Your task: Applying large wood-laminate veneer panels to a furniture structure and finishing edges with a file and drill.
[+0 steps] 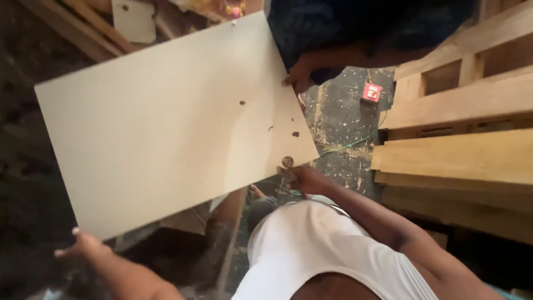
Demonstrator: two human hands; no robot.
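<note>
A large white rectangular board (161,122) is held tilted over the floor. My left hand (80,247) grips its near left corner from below. My right hand (302,179) pinches the board's near right corner, next to a small round brown fitting (287,161). Several small dark specks and holes (295,134) mark the board near that corner. Another person in dark blue clothing (355,28) stands at the far side, with a hand (300,75) on the board's right edge. My white shirt (322,250) fills the lower middle of the view.
Pale wooden frames and planks (461,150) are stacked on the right. A small red object (371,92) and a green string (350,146) lie on the dark, dusty floor (338,119). A small white panel (133,19) and wooden beams (72,28) sit at the top left.
</note>
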